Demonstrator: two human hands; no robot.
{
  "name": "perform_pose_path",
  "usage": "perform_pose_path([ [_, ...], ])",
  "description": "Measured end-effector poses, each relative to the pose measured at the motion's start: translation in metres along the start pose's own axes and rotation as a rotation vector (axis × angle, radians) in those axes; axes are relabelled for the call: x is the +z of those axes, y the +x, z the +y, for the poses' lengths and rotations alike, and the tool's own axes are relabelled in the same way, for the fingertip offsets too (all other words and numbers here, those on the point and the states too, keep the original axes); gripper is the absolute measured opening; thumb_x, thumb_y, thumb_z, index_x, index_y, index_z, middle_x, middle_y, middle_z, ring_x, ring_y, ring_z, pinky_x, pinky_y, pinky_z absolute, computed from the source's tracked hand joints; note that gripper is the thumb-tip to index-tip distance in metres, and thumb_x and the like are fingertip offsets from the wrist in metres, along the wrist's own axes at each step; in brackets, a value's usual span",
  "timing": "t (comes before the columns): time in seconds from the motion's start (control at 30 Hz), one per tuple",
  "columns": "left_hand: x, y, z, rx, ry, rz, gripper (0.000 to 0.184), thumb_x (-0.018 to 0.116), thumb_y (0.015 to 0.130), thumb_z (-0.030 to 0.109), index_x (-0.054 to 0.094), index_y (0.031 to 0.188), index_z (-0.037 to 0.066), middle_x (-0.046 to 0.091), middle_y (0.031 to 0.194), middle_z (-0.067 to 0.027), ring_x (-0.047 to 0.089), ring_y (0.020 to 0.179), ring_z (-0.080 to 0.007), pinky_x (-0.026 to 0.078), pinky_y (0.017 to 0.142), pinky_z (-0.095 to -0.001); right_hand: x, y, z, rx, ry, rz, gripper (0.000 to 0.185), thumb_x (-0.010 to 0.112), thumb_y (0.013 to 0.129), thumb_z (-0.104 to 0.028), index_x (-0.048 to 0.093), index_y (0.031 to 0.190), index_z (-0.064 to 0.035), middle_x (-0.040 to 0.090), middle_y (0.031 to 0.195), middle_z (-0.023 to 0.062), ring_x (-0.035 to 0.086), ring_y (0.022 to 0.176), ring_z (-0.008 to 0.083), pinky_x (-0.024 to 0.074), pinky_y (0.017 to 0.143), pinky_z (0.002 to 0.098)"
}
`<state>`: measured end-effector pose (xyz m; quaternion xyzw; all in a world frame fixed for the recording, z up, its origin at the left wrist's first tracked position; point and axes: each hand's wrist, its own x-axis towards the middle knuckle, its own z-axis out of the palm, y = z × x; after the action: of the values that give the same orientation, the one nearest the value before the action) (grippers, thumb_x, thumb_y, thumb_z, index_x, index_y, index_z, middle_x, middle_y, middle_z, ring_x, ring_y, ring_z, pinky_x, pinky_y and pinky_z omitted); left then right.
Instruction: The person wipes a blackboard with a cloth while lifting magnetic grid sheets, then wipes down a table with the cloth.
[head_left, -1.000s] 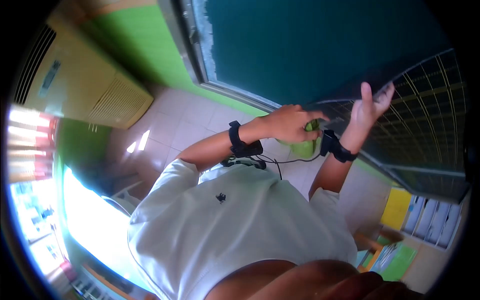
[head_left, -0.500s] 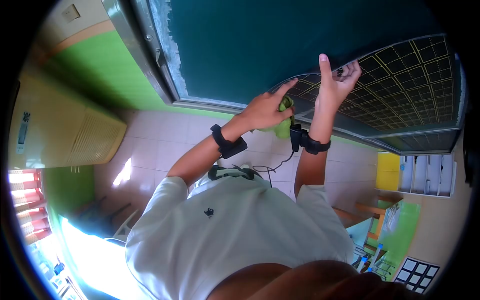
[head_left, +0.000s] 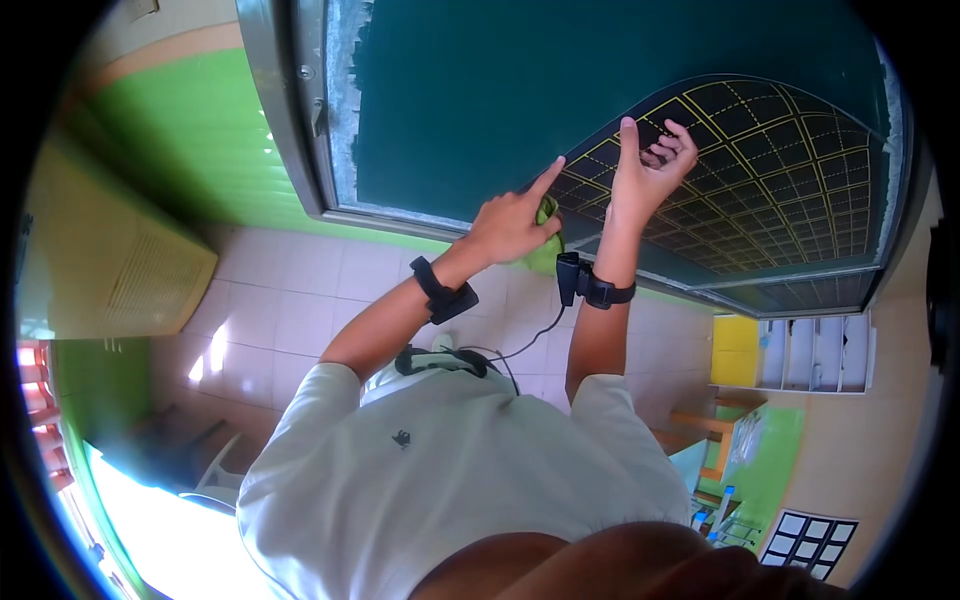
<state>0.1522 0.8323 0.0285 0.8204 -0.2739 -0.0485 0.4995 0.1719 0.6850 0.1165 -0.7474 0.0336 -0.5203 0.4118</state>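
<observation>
A black sheet with a yellow grid (head_left: 770,165) lies against the dark green chalkboard (head_left: 500,90), its upper edge curving in a wave. My left hand (head_left: 510,225) grips a crumpled green cloth (head_left: 548,245) under its palm. Its index finger stretches out to the sheet's left edge. In front of the sheet is my right hand (head_left: 648,180), thumb raised and fingers loosely bent and apart, holding nothing that I can see. Whether it touches the sheet I cannot tell. Both wrists wear black bands, and a cable hangs from the right one.
A metal frame (head_left: 290,120) edges the board on the left. Beyond it stands a cream cabinet-like unit (head_left: 120,260). Pale tiles (head_left: 300,290) cover the floor. A shelf with a yellow panel (head_left: 735,350) and a wooden desk (head_left: 715,440) stand at right.
The view has shifted slightly. My right hand's fingers have come off the sheet's edge, which now bulges higher up the board. My left hand keeps the cloth, its finger still at the edge.
</observation>
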Motion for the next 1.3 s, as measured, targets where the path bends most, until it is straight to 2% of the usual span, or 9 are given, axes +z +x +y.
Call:
perform_pose_path([
  [0.13, -0.009, -0.003, 0.005, -0.036, 0.026, -0.074, 0.082, 0.058, 0.084, 0.035, 0.015, 0.154, 0.029, 0.069, 0.090, -0.0219, 0.065, 0.085, -0.0449, 0.053, 0.083, -0.0499, -0.003, 0.002, -0.005, -0.040, -0.079, -0.050, 0.051, 0.079, 0.077, -0.018, 0.053, 0.121, -0.0116, 0.038, 0.104, 0.0061, 0.041, 0.090, 0.0167, 0.0394, 0.079, 0.0314],
  [0.27, -0.005, -0.003, 0.003, 0.016, 0.029, -0.022, 0.080, 0.057, 0.087, 0.036, 0.013, 0.154, 0.031, 0.066, 0.071, -0.0198, 0.065, 0.074, -0.0435, 0.054, 0.075, -0.0487, -0.019, 0.030, -0.024, -0.241, -0.207, -0.126, 0.053, 0.076, 0.078, -0.014, 0.052, 0.126, -0.0128, 0.040, 0.110, 0.0085, 0.042, 0.097, 0.0207, 0.0392, 0.084, 0.0337],
  [0.33, -0.006, -0.004, 0.008, -0.048, 0.058, -0.072, 0.084, 0.058, 0.085, 0.035, 0.011, 0.154, 0.030, 0.068, 0.092, -0.0244, 0.064, 0.088, -0.0471, 0.053, 0.084, -0.0511, -0.030, 0.054, -0.038, -0.311, -0.254, -0.133, 0.054, 0.074, 0.079, -0.015, 0.052, 0.128, -0.0130, 0.040, 0.113, 0.0093, 0.043, 0.100, 0.0211, 0.0393, 0.085, 0.0337],
  [0.6, 0.009, -0.003, 0.005, -0.051, 0.043, -0.053, 0.090, 0.060, 0.085, 0.035, 0.003, 0.155, 0.028, 0.061, 0.116, -0.0290, 0.060, 0.100, -0.0492, 0.050, 0.091, -0.0509, -0.047, 0.147, -0.093, -0.763, -0.451, -0.051, 0.067, 0.071, 0.080, -0.017, 0.046, 0.141, -0.0081, 0.040, 0.133, 0.0161, 0.041, 0.122, 0.0330, 0.0323, 0.106, 0.0455],
  [0.87, 0.030, 0.001, -0.024, 0.026, 0.072, -0.085, 0.092, 0.065, 0.083, 0.032, 0.008, 0.155, 0.021, 0.064, 0.113, -0.0249, 0.059, 0.105, -0.0478, 0.049, 0.092, -0.0466, -0.010, 0.121, -0.058, -0.810, -0.508, -0.124, 0.072, 0.057, 0.088, -0.026, 0.027, 0.152, -0.0100, 0.008, 0.156, 0.0303, 0.004, 0.144, 0.0514, 0.0045, 0.110, 0.0673],
  [0.97, 0.041, 0.009, -0.039, 0.084, 0.012, -0.256, 0.079, 0.068, 0.085, 0.025, 0.026, 0.150, 0.012, 0.065, 0.113, -0.0223, 0.063, 0.106, -0.0414, 0.050, 0.091, -0.0427, -0.006, 0.085, -0.046, -0.824, -0.451, -0.208, 0.069, 0.063, 0.085, -0.025, 0.036, 0.148, -0.0135, 0.015, 0.155, 0.0293, 0.011, 0.143, 0.0503, 0.0083, 0.111, 0.0663],
  [1.03, 0.033, 0.009, -0.019, 0.090, -0.297, -0.104, 0.062, 0.067, 0.088, 0.014, 0.039, 0.142, 0.005, 0.065, 0.116, -0.0167, 0.064, 0.108, -0.0292, 0.049, 0.094, -0.0356, -0.014, 0.071, -0.040, -0.817, -0.397, -0.302, 0.067, 0.067, 0.083, -0.024, 0.042, 0.144, -0.0159, 0.020, 0.155, 0.0243, 0.016, 0.143, 0.0475, 0.0119, 0.112, 0.0649],
  [1.13, 0.025, 0.017, 0.016, 0.231, -0.590, 0.104, 0.054, 0.063, 0.089, 0.009, 0.043, 0.139, 0.007, 0.061, 0.122, -0.0161, 0.061, 0.111, -0.0246, 0.048, 0.094, -0.0346, -0.038, 0.055, -0.027, -0.797, -0.253, -0.504, 0.056, 0.068, 0.083, -0.025, 0.050, 0.135, -0.0162, 0.031, 0.151, 0.0176, 0.026, 0.142, 0.0415, 0.0191, 0.114, 0.0599],
  [1.3, 0.008, 0.032, 0.074, 0.485, -0.832, 0.182, 0.078, 0.052, 0.077, -0.012, 0.028, 0.148, 0.009, 0.040, 0.140, -0.0126, 0.045, 0.125, -0.0229, 0.045, 0.098, -0.0317, -0.077, 0.043, -0.002, -0.685, 0.036, -0.904, 0.050, 0.065, 0.089, -0.017, 0.050, 0.136, -0.0193, 0.034, 0.146, 0.0165, 0.039, 0.132, 0.0372, 0.0402, 0.107, 0.0484],
])
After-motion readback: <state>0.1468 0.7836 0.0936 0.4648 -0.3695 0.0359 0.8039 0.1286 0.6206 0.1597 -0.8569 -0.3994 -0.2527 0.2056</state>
